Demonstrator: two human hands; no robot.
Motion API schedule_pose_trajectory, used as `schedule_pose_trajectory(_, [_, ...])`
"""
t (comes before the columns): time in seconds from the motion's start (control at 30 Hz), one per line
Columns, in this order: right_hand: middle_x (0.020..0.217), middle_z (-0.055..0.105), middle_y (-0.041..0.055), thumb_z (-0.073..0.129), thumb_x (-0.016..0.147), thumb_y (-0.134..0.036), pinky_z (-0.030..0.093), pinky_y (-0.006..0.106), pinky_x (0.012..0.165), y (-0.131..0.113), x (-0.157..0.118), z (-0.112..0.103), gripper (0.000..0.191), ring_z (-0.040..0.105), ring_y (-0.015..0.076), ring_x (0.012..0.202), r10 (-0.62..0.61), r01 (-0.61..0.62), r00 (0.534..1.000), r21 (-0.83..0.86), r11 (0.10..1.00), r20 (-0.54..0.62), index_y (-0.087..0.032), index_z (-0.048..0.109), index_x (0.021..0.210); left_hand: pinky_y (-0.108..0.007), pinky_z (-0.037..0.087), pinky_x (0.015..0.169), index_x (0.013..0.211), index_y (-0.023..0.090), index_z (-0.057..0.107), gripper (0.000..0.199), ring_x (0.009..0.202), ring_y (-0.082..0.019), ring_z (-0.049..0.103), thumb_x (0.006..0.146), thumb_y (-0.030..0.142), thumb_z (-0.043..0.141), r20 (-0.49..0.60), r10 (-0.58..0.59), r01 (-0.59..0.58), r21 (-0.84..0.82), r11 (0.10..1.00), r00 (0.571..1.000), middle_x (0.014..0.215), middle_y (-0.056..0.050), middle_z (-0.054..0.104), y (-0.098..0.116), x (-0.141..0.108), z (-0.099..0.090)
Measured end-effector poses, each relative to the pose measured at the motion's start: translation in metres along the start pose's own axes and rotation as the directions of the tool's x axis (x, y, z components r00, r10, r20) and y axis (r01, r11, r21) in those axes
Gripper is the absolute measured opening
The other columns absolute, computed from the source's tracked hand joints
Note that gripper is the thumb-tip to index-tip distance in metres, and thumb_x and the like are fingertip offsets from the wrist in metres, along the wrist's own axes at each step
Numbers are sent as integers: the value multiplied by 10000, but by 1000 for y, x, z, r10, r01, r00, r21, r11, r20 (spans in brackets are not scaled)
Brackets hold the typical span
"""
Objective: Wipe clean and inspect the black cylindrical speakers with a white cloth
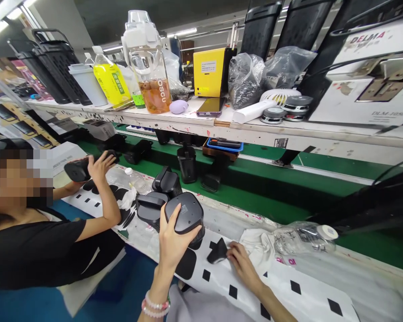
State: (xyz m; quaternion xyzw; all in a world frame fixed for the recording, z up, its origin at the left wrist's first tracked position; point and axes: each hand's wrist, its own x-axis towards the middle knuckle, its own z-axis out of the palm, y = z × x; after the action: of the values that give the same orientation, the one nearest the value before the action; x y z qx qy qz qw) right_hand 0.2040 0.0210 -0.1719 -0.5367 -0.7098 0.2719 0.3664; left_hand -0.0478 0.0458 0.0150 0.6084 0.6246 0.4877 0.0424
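Observation:
My left hand [175,239] grips a black plastic housing [186,212] with rounded corners, its flat end with small screw holes and a label turned up towards me. My right hand [242,264] pinches the edge of a black sticker pad [218,251], which is curled up over a white backing sheet [246,284]. Small black squares and a larger rounded black pad [186,264] lie on that sheet, below the housing. Beyond my left hand stand two more black housings with handles [151,208], close together.
At left a co-worker [30,250] handles another black housing [78,170]. A white cloth [260,245] and a clear plastic bottle [302,237] lie right of my right hand. Behind runs a green conveyor belt [255,192] carrying housings, under a shelf [174,124] with bottles and bags.

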Motion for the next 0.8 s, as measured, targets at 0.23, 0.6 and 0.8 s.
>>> schedule_pose_trajectory(0.23, [1077,627,92,620,801,-524,524,403,816,-14,-40,-100,322,617,269,1015,399,-196,786,421,885,-473,-228,502,841,-466,489,1016,1249,200,607,642,1254,-343,525,670,400,799,-12,102,-102,17,995,995,1463,-158,384,6,-8,-3])
schedule_pose_trajectory(0.6, [912,575,6,731,779,-309,545,257,601,-201,13,-162,309,599,155,747,219,67,870,546,835,-442,-316,521,1005,-491,426,1075,1302,254,537,712,1325,-327,449,651,335,814,446,186,-53,-293,955,876,1523,-129,261,61,-41,22])
schedule_pose_trajectory(0.8, [978,551,6,685,832,-300,530,239,700,-204,23,-139,343,574,137,855,162,46,935,562,826,-315,-357,546,1141,-518,287,1150,1371,282,476,536,1426,-304,281,901,539,474,596,283,7,-437,900,752,1576,-98,167,59,-34,14])
